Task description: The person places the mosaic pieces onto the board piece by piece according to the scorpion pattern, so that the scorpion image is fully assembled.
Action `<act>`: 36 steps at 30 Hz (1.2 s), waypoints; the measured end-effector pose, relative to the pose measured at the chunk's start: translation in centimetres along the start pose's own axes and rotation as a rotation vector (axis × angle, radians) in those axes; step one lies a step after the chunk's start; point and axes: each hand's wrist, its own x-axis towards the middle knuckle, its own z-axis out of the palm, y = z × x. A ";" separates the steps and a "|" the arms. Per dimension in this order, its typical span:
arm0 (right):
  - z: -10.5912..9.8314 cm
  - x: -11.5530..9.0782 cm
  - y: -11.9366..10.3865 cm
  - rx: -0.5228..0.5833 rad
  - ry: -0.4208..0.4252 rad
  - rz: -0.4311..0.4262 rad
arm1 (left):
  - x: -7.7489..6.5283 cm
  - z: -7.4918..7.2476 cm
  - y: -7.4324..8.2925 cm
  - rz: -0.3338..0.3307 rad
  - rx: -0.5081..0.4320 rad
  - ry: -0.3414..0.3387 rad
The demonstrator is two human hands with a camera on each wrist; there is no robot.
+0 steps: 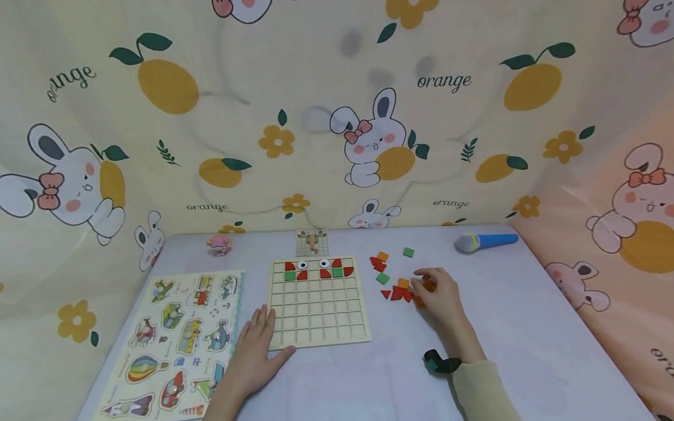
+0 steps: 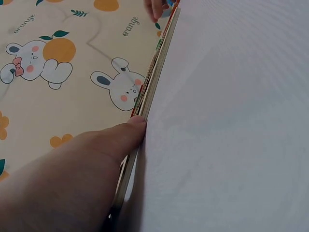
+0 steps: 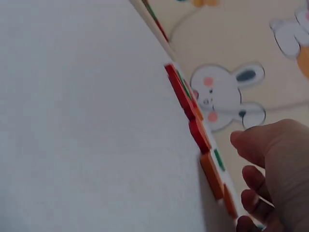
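My left hand (image 1: 255, 355) rests flat beside the wooden grid board (image 1: 319, 312), fingers along its left side and thumb by the near edge. In the left wrist view, the thumb touches the board's edge (image 2: 157, 77). The board's top rows carry red and green pieces (image 1: 337, 272) and two round eye pieces (image 1: 302, 265). My right hand (image 1: 439, 294) hovers over loose pieces right of the board, fingers loosely bent. Its thumb (image 3: 256, 142) is apart from the fingers. Red pieces (image 1: 397, 293), an orange square (image 1: 403, 283) and a green square (image 1: 382, 277) lie near it.
A small pattern card (image 1: 312, 242) stands behind the board. On the left lies a picture puzzle board (image 1: 173, 343), with a pink toy figure (image 1: 219, 244) behind it. A blue toy microphone (image 1: 488, 241) lies at the back right. A printed cloth surrounds the table.
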 end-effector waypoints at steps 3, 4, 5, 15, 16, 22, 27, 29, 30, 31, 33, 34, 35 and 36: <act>0.1 -0.1 0.9 0.028 0.014 -0.019 | 0.0 -0.2 0.1 0.006 -0.001 0.001; 0.1 -0.2 1.1 0.033 0.012 -0.036 | -0.1 -0.2 0.1 0.007 -0.003 0.001; 0.2 -0.2 1.2 0.032 0.010 -0.050 | -0.1 -0.2 0.1 0.009 -0.004 0.002; 0.4 -0.4 1.9 -0.005 -0.104 -0.058 | -0.2 -0.1 0.1 0.006 -0.016 -0.007; 0.4 -0.4 2.0 -0.010 -0.114 -0.062 | -0.2 -0.1 0.1 0.006 -0.017 -0.008; 0.5 -0.2 2.0 -0.037 -0.138 -0.100 | -0.2 -0.2 0.1 0.009 -0.012 0.000; 0.8 -0.1 1.9 -0.060 -0.129 -0.132 | -0.2 -0.3 0.1 0.008 -0.015 0.001; 0.8 0.0 1.8 -0.074 -0.130 -0.161 | -0.2 -0.4 0.1 0.007 -0.012 -0.001; 0.8 -0.1 1.7 -0.081 -0.134 -0.177 | -0.1 -0.5 0.2 0.006 -0.011 -0.001; 0.8 -0.1 1.6 -0.088 -0.135 -0.192 | -0.1 -0.5 0.2 0.007 -0.009 -0.002; 0.9 -0.2 1.5 -0.100 -0.134 -0.218 | -0.1 -0.5 0.2 0.010 -0.009 -0.002; 0.9 -0.2 1.5 -0.104 -0.134 -0.224 | -0.1 -0.5 0.2 0.011 -0.009 -0.001; 0.9 -0.3 1.4 -0.107 -0.137 -0.229 | -0.1 -0.5 0.2 0.014 -0.011 0.000; 1.0 -0.4 1.4 -0.114 -0.140 -0.232 | -0.1 -0.4 0.3 0.016 -0.012 0.000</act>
